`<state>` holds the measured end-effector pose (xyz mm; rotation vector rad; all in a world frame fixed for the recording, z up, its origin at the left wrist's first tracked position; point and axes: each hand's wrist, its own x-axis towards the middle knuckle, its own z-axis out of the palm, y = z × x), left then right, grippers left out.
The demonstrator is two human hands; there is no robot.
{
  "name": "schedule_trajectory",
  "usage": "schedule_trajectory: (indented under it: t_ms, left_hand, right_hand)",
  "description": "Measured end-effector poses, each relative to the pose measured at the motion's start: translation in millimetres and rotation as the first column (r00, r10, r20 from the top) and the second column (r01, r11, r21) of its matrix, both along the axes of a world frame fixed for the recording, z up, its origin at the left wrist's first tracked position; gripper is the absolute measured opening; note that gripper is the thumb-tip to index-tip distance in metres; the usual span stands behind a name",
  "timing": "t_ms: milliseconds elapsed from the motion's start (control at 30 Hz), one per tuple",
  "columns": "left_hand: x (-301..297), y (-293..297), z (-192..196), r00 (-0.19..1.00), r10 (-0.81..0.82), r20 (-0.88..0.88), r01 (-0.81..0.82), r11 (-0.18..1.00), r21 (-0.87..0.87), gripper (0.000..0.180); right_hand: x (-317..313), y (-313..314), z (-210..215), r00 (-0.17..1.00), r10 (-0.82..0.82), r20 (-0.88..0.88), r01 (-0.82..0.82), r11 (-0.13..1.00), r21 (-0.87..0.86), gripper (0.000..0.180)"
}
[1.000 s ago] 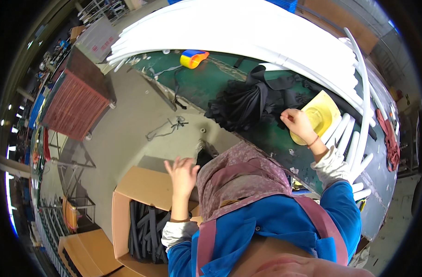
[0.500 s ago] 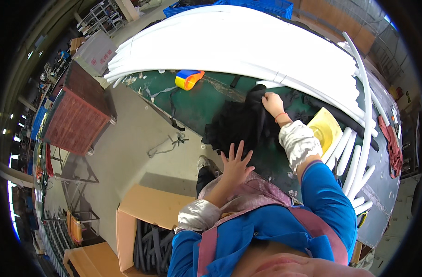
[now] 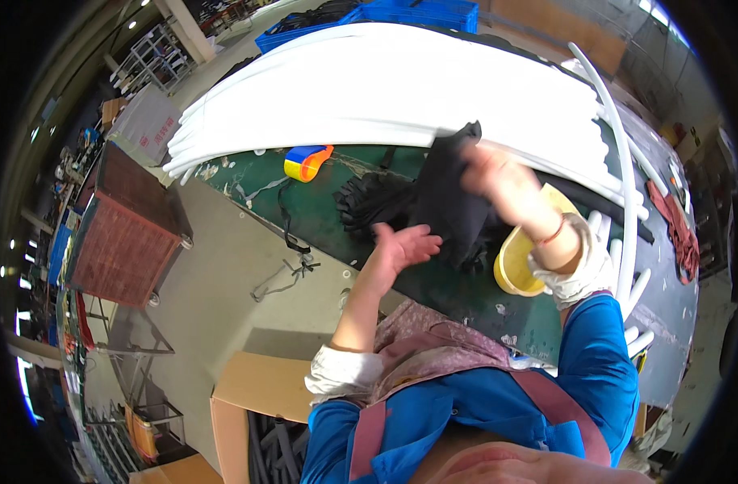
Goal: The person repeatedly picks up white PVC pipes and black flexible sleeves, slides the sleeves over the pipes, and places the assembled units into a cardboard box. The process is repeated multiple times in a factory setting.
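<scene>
Black cloth [image 3: 448, 189] points lengthwise toward the white tubes [image 3: 377, 89].

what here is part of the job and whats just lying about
In use, apparently:
black cloth between left hand and right hand
yellow container, possibly

Lying about, seemingly:
dark red cloth
multicoloured ring-shaped item
dark scraps on the floor

printed in red on a grey carton [image 3: 143, 121]
runs as a short slanting row of characters [image 3: 160, 135] across one side, at upper left; too small to read with certainty.
</scene>
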<state>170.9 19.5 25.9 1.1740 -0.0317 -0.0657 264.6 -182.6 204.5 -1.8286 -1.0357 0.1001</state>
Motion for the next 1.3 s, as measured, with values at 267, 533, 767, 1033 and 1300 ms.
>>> schedule_trajectory:
  t_ms: [267,533,767,1033,1300]
  left_hand:
    - [-76.2,-8.5,27.8,0.946,0.319,0.058,-0.295,0.92,-0.258,0.08]
    - [-116.2,-47.4,19.7,0.885,-0.189,0.425,0.18,0.982,0.062,0.078]
    - [-150.2,-40.3,22.8,0.893,-0.45,-0.004,0.427,0.845,0.32,0.04]
    - [-192.0,2.0,-9.7,0.985,0.018,-0.17,0.068,0.87,0.488,0.024]
    - [-233.1,96.4,4.1,0.675,0.737,0.038,-0.601,0.579,-0.55,0.023]
  right_hand:
    - [-113.8,-14.7,-102.7,0.6,0.768,-0.223,-0.773,0.629,0.084,0.017]
    - [-140.7,-47.0,-127.7,0.61,0.754,-0.243,-0.737,0.653,0.176,0.019]
    - [-128.5,-82.8,-84.2,0.721,0.634,-0.278,-0.58,0.773,0.258,0.027]
    - [-74.4,-242.9,-81.2,0.902,-0.431,-0.026,0.403,0.862,-0.306,0.026]
    - [-149.4,-473.2,-233.3,0.603,0.478,0.638,0.645,0.178,-0.743,0.031]
